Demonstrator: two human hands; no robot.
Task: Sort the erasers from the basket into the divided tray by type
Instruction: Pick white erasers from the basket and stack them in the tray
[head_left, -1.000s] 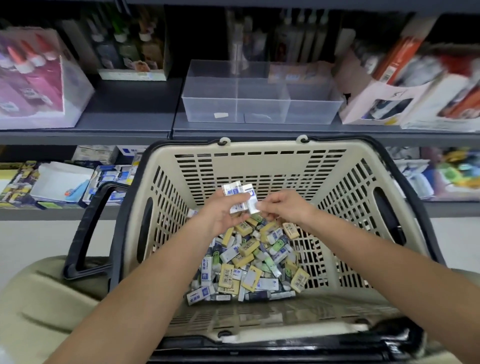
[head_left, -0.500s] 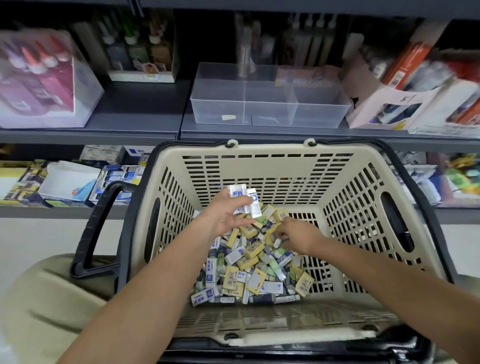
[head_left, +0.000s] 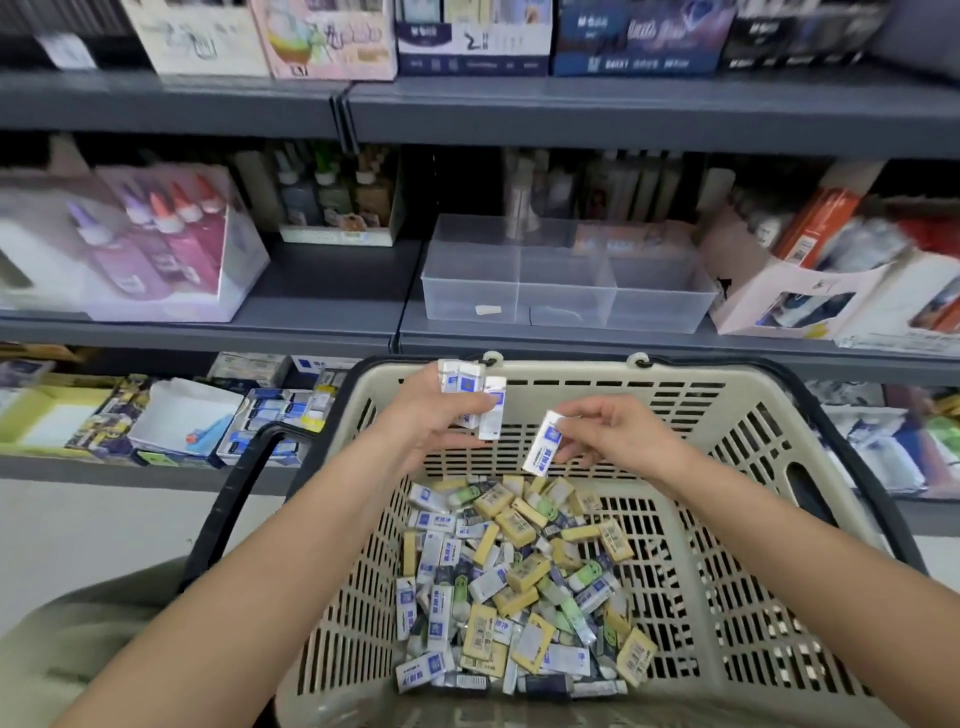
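A beige basket (head_left: 769, 499) holds a pile of erasers (head_left: 519, 587): white-and-blue, yellow and green ones mixed. My left hand (head_left: 431, 421) is raised over the basket's far edge, shut on a small bunch of white-and-blue erasers (head_left: 475, 397). My right hand (head_left: 608, 436) is beside it, pinching one white-and-blue eraser (head_left: 543, 442) by its end. A clear divided tray (head_left: 566, 306) stands on the grey shelf behind the basket, with only small scraps showing in it.
Grey shop shelves (head_left: 322, 306) run across the view. A box of glue bottles (head_left: 156, 244) is at the left, cartons of stationery (head_left: 810, 280) at the right. Lower shelves hold more packs (head_left: 280, 410). The basket's black handle (head_left: 228, 493) hangs at its left.
The view has tilted up. My right hand has come up out of the pile with one white-and-blue eraser. My left hand has risen with its bunch towards the basket's far edge.
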